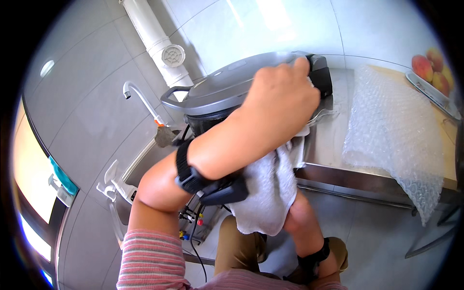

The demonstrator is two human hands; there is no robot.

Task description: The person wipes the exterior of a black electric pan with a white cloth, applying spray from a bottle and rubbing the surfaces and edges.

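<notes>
My left hand [281,92] reaches across to the hinge end of a large grey-lidded electric cooker [221,81]. Its fingers are curled and blurred, and a small white edge shows beside them; what they hold, if anything, is hidden. The cooker's lid is down, with a loop handle at its left end. Lower down, a white terry towel [266,195] hangs in front of the counter, partly covered by my left forearm. My right hand [299,208] is at the towel's right side, holding it up, with the fingers hidden behind the cloth. Each wrist wears a black strap.
On the steel counter [324,145], bubble wrap [395,134] spreads over a wooden board [448,132] and hangs past the front edge. A plate [427,87] of peaches [422,67] stands beyond. Left are a sink faucet [141,98], spray bottles [117,185], a white pipe [152,36] and a dangling cord [193,237].
</notes>
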